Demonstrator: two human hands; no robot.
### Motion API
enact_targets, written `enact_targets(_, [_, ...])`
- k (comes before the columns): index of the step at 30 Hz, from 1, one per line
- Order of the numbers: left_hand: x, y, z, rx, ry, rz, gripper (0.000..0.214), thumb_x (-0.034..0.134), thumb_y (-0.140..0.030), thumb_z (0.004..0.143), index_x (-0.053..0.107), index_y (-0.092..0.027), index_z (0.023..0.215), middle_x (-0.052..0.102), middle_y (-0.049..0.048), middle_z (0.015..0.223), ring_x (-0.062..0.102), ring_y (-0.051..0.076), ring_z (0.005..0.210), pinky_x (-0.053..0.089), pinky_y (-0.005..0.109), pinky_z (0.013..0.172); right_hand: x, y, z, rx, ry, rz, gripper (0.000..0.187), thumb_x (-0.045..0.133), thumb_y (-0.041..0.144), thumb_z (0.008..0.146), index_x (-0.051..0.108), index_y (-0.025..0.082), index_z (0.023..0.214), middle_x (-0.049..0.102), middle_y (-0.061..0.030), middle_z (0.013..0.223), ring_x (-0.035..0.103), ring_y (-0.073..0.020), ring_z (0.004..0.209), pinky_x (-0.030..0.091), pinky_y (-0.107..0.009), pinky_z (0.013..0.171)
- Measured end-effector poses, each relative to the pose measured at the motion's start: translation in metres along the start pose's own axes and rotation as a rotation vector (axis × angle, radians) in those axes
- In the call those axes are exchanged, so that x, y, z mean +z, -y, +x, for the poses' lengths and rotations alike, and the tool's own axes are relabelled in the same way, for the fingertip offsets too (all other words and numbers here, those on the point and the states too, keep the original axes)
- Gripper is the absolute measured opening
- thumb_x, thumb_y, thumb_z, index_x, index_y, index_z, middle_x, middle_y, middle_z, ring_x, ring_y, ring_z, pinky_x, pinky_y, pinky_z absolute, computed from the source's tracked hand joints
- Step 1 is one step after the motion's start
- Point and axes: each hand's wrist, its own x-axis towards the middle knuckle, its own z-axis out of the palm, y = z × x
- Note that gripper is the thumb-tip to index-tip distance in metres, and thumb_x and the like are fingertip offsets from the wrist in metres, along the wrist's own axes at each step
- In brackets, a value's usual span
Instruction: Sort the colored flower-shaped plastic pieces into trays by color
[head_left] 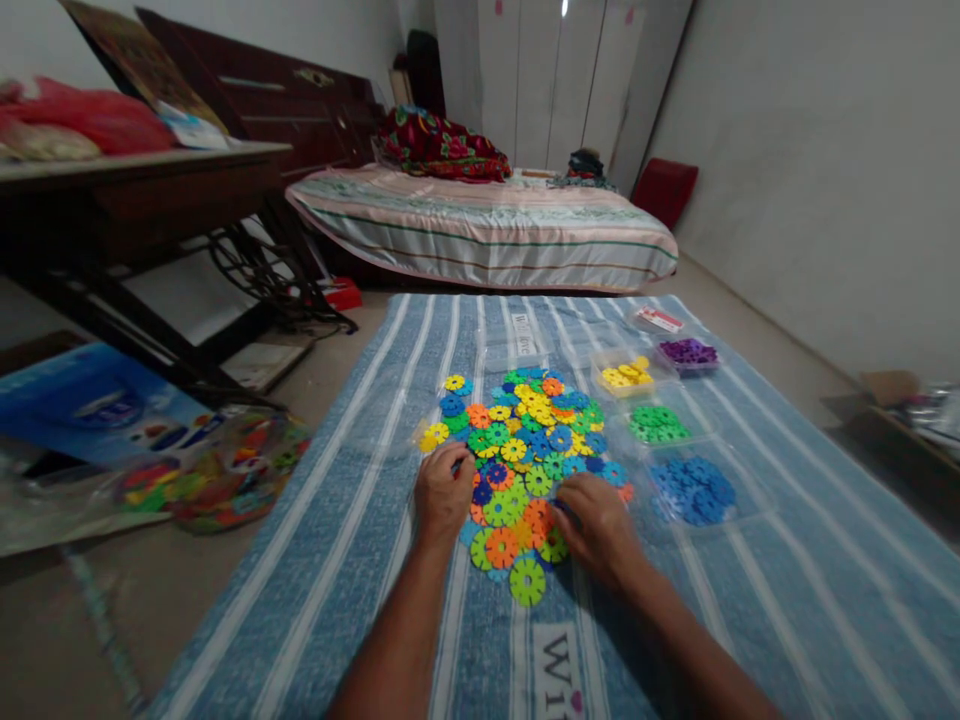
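A heap of small plastic snowflake discs (525,440) in several colours lies on a blue-and-white striped cloth (787,600). My left hand (442,490) rests knuckles-up on the heap's left edge, fingers curled down onto the discs. My right hand (600,525) sits on the heap's lower right edge, fingers bent over discs near an orange one. What either hand grips is hidden under the fingers. Sorted groups lie to the right in clear trays: yellow discs (626,375), purple discs (688,352), green discs (658,424) and blue discs (694,490).
A bag of more coloured discs (217,470) lies on the floor to the left. A dark sewing-machine table (127,220) stands at the left. A low mattress (487,220) lies behind the cloth. A cardboard box (900,400) sits at the right wall.
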Motion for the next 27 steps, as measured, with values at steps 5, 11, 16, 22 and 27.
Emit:
enact_targets(5, [0.002, 0.001, 0.000, -0.003, -0.001, -0.006, 0.016, 0.054, -0.026, 0.081, 0.067, -0.022, 0.074, 0.074, 0.0040, 0.097, 0.066, 0.021, 0.098, 0.050, 0.035, 0.095, 0.000, 0.001, -0.019, -0.025, 0.052, 0.002, 0.025, 0.057, 0.036, 0.088, 0.064, 0.019, 0.105, 0.064, -0.0145, 0.114, 0.056, -0.0300, 0.113, 0.048, -0.048, 0.092])
enact_targets(11, [0.003, 0.002, 0.000, 0.005, -0.006, -0.012, 0.017, 0.053, -0.027, 0.081, 0.067, -0.022, 0.074, 0.074, 0.0047, 0.096, 0.066, 0.021, 0.098, 0.050, 0.036, 0.094, 0.002, 0.006, -0.025, 0.009, 0.061, -0.022, 0.033, 0.060, 0.034, 0.086, 0.061, 0.018, 0.115, 0.061, -0.0158, 0.122, 0.053, -0.0322, 0.117, 0.046, -0.051, 0.096])
enact_targets(16, [0.001, 0.002, 0.000, 0.012, -0.002, -0.011, 0.017, 0.053, -0.028, 0.081, 0.067, -0.022, 0.074, 0.074, 0.0054, 0.095, 0.066, 0.022, 0.097, 0.050, 0.036, 0.093, 0.006, 0.012, -0.020, 0.030, 0.064, -0.068, 0.036, 0.061, 0.031, 0.084, 0.060, 0.019, 0.118, 0.061, -0.0158, 0.121, 0.052, -0.0330, 0.117, 0.046, -0.052, 0.095])
enact_targets(22, [0.000, 0.003, 0.000, 0.031, -0.018, -0.025, 0.017, 0.053, -0.029, 0.081, 0.067, -0.022, 0.075, 0.074, 0.0052, 0.091, 0.067, 0.022, 0.095, 0.051, 0.036, 0.091, 0.011, 0.018, -0.017, 0.041, 0.055, -0.117, 0.019, 0.061, 0.027, 0.083, 0.064, 0.023, 0.102, 0.061, -0.0135, 0.119, 0.052, -0.0325, 0.116, 0.046, -0.050, 0.094])
enact_targets(27, [0.000, 0.008, 0.001, 0.038, -0.024, -0.022, 0.018, 0.053, -0.029, 0.080, 0.067, -0.021, 0.073, 0.074, 0.0053, 0.092, 0.067, 0.022, 0.094, 0.052, 0.035, 0.089, 0.018, 0.018, -0.018, 0.019, -0.050, -0.140, 0.013, 0.054, 0.022, 0.087, 0.063, 0.022, 0.096, 0.062, -0.0116, 0.114, 0.053, -0.0293, 0.112, 0.046, -0.048, 0.093])
